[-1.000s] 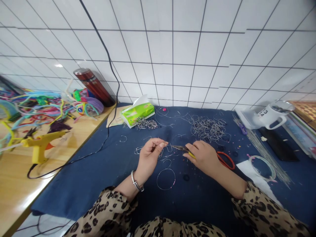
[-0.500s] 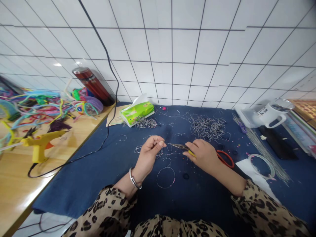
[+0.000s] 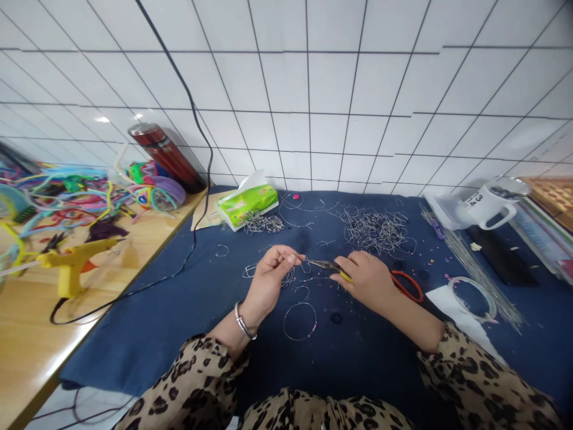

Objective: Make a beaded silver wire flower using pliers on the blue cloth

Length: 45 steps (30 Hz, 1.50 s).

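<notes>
The dark blue, cloth-covered tabletop (image 3: pixel 147 328) is strewn with loose metal, among which a dropped part could easily be lost. Across its left side a long black cable (image 3: pixel 206 131) is draped, by which a yellow plastic glue gun (image 3: pixel 74 263) could be dragged if the line were caught. At the far side a tangled heap of bent silver wire pieces (image 3: pixel 376 230) is noted; skin or cuffs could be snagged on its loose ends.

The fingers of the right hand (image 3: pixel 367 278) are wrapped around steel needle-nosed pliers (image 3: pixel 323 264) with yellow at the grip. The thumb and forefinger of the left hand (image 3: pixel 271 278) are pressed together, the other fingers curled.

On the cloth, nearer the body, a round silver wire ring (image 3: pixel 284 322) is laid flat; it could be bent if leaned upon. A short, thin silver wire (image 3: pixel 306 261) is pinched by the left fingertips, its free part lying at the tips of the pliers. Whether it is gripped there cannot be told. With so small a hold, the wire could be twisted loose by an uneven pull, or a fingertip nipped by a slip. Smallest, pink beads (image 3: pixel 314 326) are seen on the ring; they could be shed if its ends are unsecured, which cannot be verified.
</notes>
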### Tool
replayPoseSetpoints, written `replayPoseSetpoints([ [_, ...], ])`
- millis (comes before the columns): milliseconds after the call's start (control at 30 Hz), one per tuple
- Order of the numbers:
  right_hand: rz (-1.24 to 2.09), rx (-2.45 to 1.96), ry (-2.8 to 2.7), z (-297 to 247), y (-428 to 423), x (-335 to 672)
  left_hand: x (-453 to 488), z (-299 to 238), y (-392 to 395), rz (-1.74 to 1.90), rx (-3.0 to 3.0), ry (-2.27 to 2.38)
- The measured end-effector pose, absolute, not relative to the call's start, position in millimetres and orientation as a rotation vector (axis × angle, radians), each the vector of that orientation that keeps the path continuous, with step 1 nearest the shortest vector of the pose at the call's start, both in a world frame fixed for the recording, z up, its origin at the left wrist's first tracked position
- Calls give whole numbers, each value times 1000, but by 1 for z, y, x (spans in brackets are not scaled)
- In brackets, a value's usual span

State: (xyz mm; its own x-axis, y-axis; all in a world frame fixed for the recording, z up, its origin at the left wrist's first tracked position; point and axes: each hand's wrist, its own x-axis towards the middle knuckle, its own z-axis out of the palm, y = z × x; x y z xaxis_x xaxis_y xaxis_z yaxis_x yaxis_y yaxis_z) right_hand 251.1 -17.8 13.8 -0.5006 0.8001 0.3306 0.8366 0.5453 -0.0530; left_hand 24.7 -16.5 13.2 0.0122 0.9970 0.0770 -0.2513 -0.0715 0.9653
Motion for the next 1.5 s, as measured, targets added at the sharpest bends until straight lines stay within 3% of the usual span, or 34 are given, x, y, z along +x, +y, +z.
replayPoseSetpoints([
  [533, -43, -1411, -2506, 30, -21, 244, 20, 16, -15, 1519, 845, 756],
  [767, -103, -1400, -2377, 84, -18, 247, 16, 62, -10, 1580, 954, 749],
  [1100, -489, -1432, -2140, 160, -16, 226, 33, 133, 24, 1781, 1156, 753],
  [1500, -544, -1446, -2017, 147, 17, 208, 49, 138, 50, 1859, 1190, 811],
])
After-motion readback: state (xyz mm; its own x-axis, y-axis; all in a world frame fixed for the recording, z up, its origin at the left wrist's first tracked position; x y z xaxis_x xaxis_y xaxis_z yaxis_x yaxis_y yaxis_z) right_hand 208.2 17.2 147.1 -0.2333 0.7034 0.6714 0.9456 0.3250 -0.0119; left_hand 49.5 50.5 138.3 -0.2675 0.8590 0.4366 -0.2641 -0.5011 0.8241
